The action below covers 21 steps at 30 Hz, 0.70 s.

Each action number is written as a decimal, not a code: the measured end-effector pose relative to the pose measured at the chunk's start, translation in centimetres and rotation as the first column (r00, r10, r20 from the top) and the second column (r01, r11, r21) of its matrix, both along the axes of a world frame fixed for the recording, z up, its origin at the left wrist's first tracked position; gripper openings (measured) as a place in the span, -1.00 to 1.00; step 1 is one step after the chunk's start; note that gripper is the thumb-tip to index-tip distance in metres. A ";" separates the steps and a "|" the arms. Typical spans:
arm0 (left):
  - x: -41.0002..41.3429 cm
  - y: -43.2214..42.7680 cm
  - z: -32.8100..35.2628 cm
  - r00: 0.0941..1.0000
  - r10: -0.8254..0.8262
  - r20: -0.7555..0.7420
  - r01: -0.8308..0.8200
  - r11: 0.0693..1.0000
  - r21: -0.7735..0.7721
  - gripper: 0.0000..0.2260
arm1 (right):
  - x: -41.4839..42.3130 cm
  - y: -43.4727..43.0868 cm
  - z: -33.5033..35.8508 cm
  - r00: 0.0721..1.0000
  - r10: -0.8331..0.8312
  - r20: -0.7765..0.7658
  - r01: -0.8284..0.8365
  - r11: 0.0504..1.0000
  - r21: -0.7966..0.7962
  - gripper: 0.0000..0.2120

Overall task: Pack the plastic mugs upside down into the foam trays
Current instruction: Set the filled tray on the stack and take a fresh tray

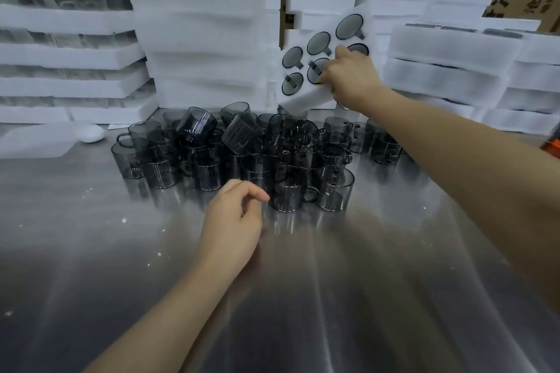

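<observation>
Right hand [351,76] grips the lower edge of a filled tray [303,100], held tilted above the loose mugs [242,145] heaped at the back of the table [333,297]. Left hand [233,221] hovers just before the nearest mugs, fingers loosely curled, holding nothing.

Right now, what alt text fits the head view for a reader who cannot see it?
A person's right hand holds a tilted white foam tray holding upside-down smoky mugs, above a steel table. The left hand hovers, loosely curled, near a crowd of loose mugs on the table; stacks of foam trays stand behind.
</observation>
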<state>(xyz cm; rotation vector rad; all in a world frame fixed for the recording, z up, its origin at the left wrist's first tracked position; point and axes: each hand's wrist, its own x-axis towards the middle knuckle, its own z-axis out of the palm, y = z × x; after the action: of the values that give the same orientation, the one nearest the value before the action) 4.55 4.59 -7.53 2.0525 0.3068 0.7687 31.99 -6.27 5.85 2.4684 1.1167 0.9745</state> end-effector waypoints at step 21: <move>0.2 -0.1 0.4 1.000 0.009 -0.011 -0.009 1.000 0.030 -0.71 | 4.5 -2.1 -1.2 0.799 0.129 -0.587 0.138 0.911 0.388 -0.63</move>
<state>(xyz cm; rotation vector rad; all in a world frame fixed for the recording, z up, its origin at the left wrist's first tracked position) 4.72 4.54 -7.15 2.0856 0.3128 0.7713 36.47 -8.40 4.61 3.2776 1.1534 0.4337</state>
